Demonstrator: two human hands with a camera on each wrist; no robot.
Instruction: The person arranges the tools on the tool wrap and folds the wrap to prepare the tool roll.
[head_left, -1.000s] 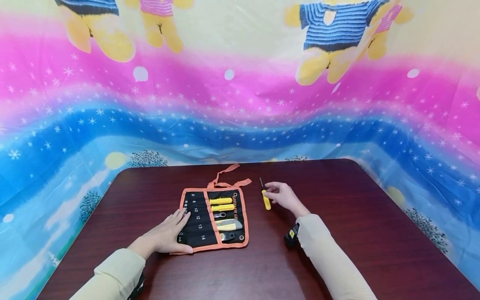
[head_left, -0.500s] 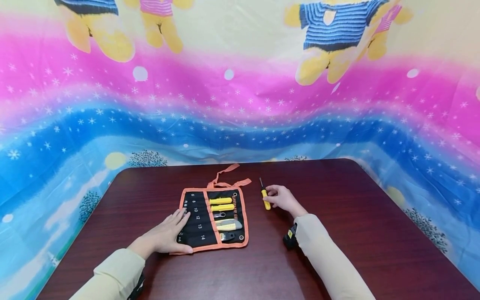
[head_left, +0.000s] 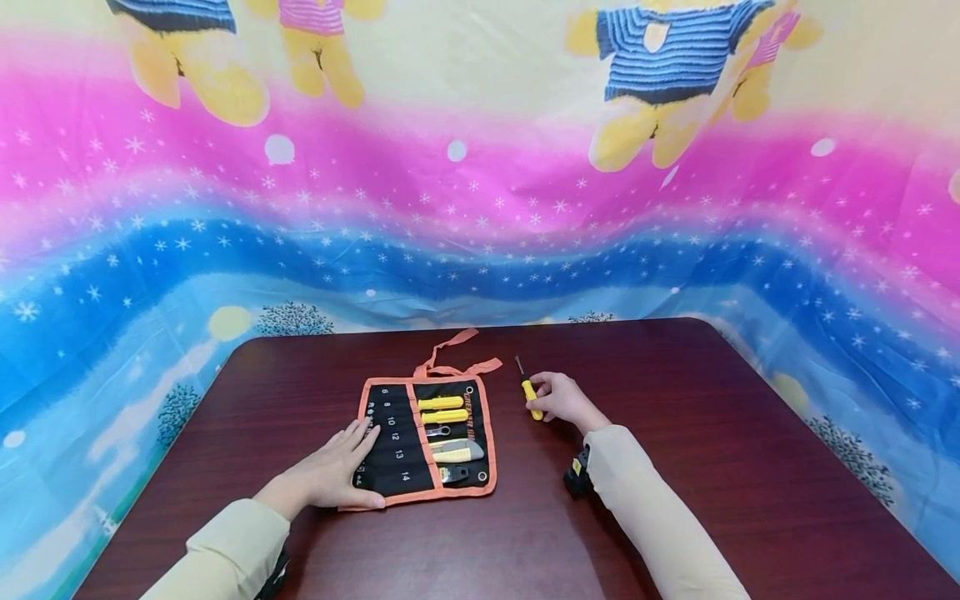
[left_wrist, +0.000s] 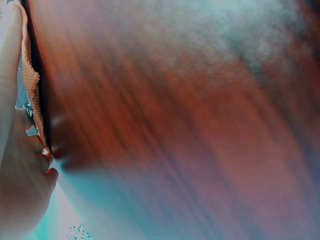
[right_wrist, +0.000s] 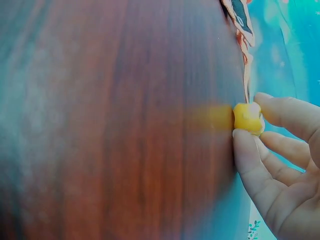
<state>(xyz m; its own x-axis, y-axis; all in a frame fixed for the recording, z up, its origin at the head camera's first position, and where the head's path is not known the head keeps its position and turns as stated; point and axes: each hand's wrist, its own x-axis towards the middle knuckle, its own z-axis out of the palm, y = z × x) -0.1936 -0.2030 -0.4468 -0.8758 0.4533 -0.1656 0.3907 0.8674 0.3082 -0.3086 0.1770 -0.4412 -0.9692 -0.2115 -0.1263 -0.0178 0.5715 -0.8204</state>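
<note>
A black tool roll [head_left: 386, 458] with orange edging lies unfolded on the table, its size numbers showing. My left hand [head_left: 337, 462] rests on its left edge with the fingers spread; in the left wrist view that hand [left_wrist: 22, 185] lies along the orange border. To the right of the roll, my right hand [head_left: 564, 400] pinches the yellow handle of a screwdriver [head_left: 529, 390], whose shaft points toward the far edge. The right wrist view has the handle's yellow end [right_wrist: 247, 119] between thumb and fingers, at the table surface.
In the roll's pockets sit two yellow handles [head_left: 444, 415], a wrench [head_left: 438, 431], a utility knife [head_left: 457, 451] and a black-ended tool [head_left: 454, 473]. Orange ties [head_left: 465, 367] trail from its far side. A printed curtain [head_left: 480, 208] hangs behind the dark wooden table [head_left: 525, 533].
My right hand has slid along the screwdriver's handle toward its butt end. The screwdriver's tip has shifted slightly left. My left hand and the tool roll have stayed put.
</note>
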